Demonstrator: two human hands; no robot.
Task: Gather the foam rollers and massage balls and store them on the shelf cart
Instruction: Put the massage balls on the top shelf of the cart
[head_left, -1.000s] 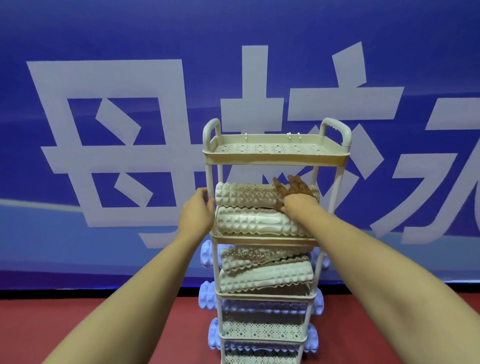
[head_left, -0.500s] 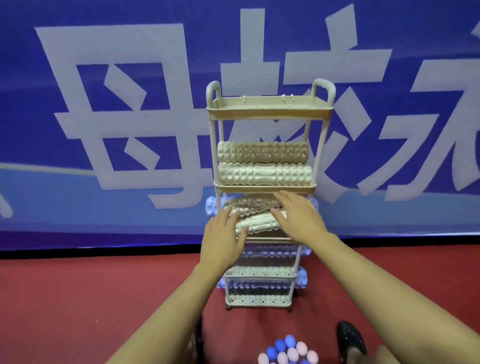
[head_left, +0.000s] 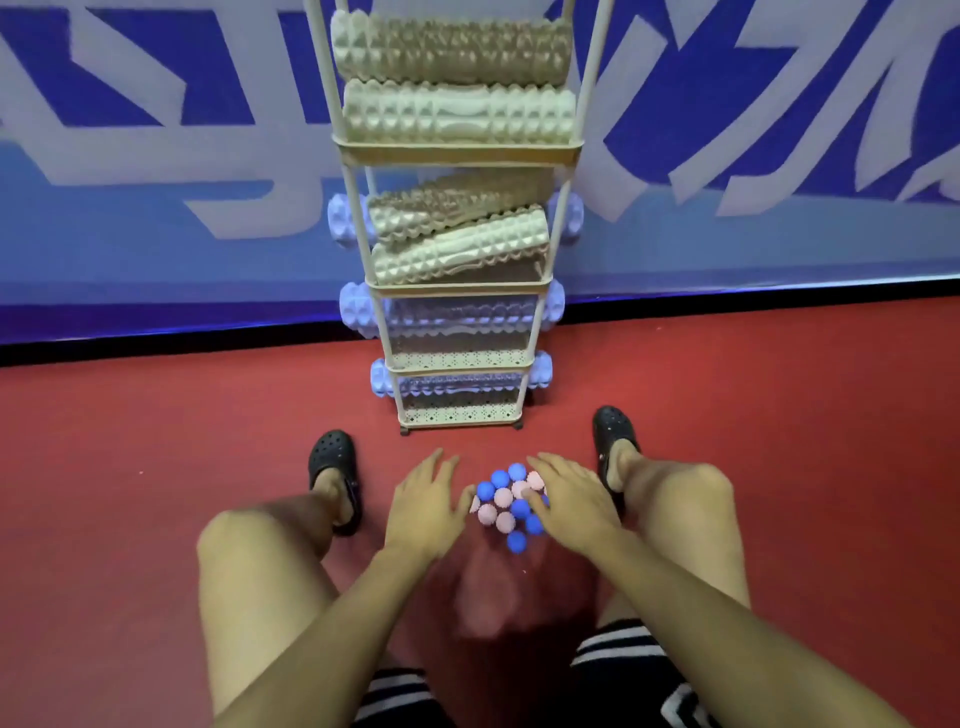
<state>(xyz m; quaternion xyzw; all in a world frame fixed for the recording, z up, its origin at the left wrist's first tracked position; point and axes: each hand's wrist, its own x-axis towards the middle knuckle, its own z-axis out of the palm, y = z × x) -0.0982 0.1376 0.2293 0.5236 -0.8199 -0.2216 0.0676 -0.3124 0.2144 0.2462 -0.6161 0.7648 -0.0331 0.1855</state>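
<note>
A cluster of several blue and pink spiky massage balls (head_left: 506, 506) lies on the red floor between my feet. My left hand (head_left: 423, 506) rests with straight fingers against the cluster's left side. My right hand (head_left: 569, 501) lies over its right side, fingers spread on the balls. The cream shelf cart (head_left: 457, 150) stands just beyond, against the wall. Two beige foam rollers (head_left: 457, 111) lie on an upper tier, two more (head_left: 460, 244) lie tilted on the tier below. Pale blue rollers (head_left: 358, 312) stick out of the lower tiers.
My bare knees and black clogs (head_left: 332, 467) flank the balls on both sides. A blue banner wall (head_left: 156, 182) with white characters stands right behind the cart. Red floor (head_left: 156, 441) stretches to the left and right.
The view has dropped from the shelves to the floor. Both hands left the rollers on the cart and came down onto the pile of balls.
</note>
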